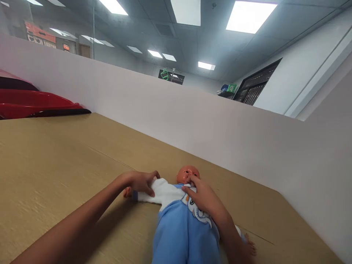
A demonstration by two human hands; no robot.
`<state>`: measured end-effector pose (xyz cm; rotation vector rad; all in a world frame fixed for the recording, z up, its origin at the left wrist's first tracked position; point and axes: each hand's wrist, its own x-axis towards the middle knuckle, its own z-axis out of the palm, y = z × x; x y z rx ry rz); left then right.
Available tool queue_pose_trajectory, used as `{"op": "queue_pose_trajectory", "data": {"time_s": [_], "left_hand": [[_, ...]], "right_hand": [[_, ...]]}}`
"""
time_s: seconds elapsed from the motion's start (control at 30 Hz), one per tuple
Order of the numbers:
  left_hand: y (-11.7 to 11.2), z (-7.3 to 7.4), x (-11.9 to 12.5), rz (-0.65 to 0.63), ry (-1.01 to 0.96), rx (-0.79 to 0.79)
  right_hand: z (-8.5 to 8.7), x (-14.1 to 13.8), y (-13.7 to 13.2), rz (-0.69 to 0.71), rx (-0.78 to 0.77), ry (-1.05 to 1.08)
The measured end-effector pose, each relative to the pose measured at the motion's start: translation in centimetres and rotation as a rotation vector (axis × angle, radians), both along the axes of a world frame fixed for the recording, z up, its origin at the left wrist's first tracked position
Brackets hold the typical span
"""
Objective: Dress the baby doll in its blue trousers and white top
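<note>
A baby doll (187,173) lies on its back on the brown cardboard surface (55,165), dressed in a white top and blue overalls (184,231). My left hand (140,182) is closed on the doll's white sleeve (155,192) near its outstretched arm. My right hand (202,200) rests on the doll's chest, fingers pinching the garment's collar just under the chin. The doll's other arm sticks out past my right forearm at the lower right.
A white partition wall (176,117) runs behind the surface and turns along the right side. Red curved plastic items (33,104) sit at the far left. Ceiling lights and office shelves show above the wall.
</note>
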<state>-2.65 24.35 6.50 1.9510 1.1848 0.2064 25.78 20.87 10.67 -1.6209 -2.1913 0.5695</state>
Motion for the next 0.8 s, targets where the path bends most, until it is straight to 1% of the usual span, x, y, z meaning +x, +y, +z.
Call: {"op": "queue_pose_trajectory", "data": {"time_s": [0.07, 0.17, 0.23, 0.27, 0.33, 0.43, 0.5, 0.57, 0.67, 0.73, 0.8], "left_hand": [[-0.4, 0.9, 0.0, 0.035, 0.047, 0.104], [-1.5, 2.3, 0.6, 0.056, 0.062, 0.282], [-2.3, 3.0, 1.2, 0.046, 0.051, 0.366], [-2.6, 3.1, 1.6, 0.025, 0.045, 0.378], [-3.1, 3.1, 2.3, -0.055, 0.038, 0.338], [-3.4, 2.7, 3.2, -0.22, 0.011, 0.177], [-3.3, 2.6, 3.4, -0.269, -0.041, 0.081], [-3.0, 2.5, 3.3, -0.287, -0.115, 0.003], [-2.5, 2.4, 2.7, -0.297, -0.195, -0.068], [-2.2, 2.1, 2.3, -0.281, -0.187, -0.084], [-1.9, 1.6, 2.2, -0.253, -0.125, -0.065]], "right_hand": [[-0.1, 0.2, 0.2, 0.005, 0.019, 0.03], [-0.7, 0.3, 0.6, 0.016, 0.059, 0.046], [-1.2, 0.4, 1.0, 0.035, 0.074, 0.046], [-1.4, 0.5, 1.2, 0.044, 0.072, 0.045], [-1.5, 0.7, 1.5, 0.056, 0.068, 0.048], [-1.4, 0.8, 1.5, 0.074, 0.069, 0.055], [-1.1, 0.7, 1.2, 0.081, 0.068, 0.046], [-0.9, 0.6, 1.0, 0.086, 0.068, 0.032], [-0.8, 0.4, 1.0, 0.094, 0.071, 0.019], [-0.9, 0.5, 1.1, 0.097, 0.07, 0.017], [-1.0, 0.7, 1.2, 0.103, 0.069, 0.015]]}}
